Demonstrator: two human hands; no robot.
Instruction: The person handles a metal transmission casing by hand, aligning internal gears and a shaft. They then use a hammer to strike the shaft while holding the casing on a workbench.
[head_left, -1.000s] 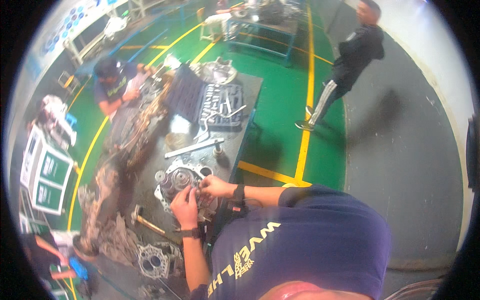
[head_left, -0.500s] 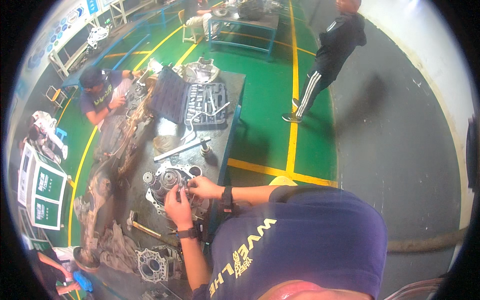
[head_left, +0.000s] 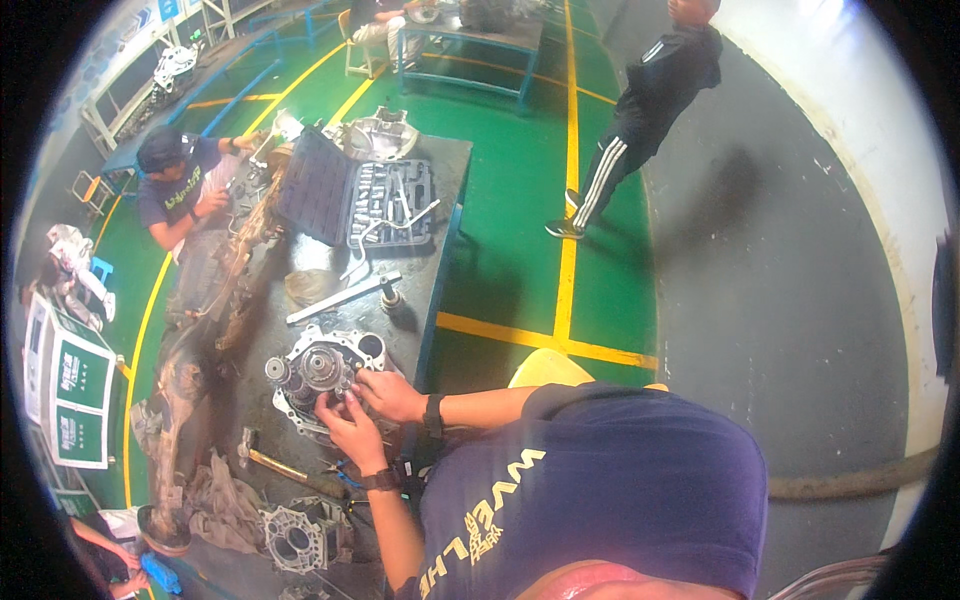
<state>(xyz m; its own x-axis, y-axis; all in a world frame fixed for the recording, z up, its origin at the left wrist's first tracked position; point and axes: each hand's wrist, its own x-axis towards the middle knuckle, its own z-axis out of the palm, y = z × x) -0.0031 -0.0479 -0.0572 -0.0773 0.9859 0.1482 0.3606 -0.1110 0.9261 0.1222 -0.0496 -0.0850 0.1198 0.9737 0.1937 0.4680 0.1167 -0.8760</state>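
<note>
A gearbox housing of pale metal lies on the workbench in front of me, with a large round gear and a smaller gear standing in it. My left hand reaches over the housing's near side, its thumb and fingers curled at the gears. Beside it, my right hand has its fingertips pinched at the housing's right part. Whatever lies between the fingers of either hand is too small and covered to make out. Both wrists wear dark bands.
Beyond the housing lie a metal bar, an upright socket-like part and an open socket set case. A hammer, a rag and another housing are at the near left. Across the bench a co-worker handles parts; another person stands right.
Both hands were together over the housing's right side; now they are lower and slightly apart, with the left closer to the gears. The whole view has shifted a little.
</note>
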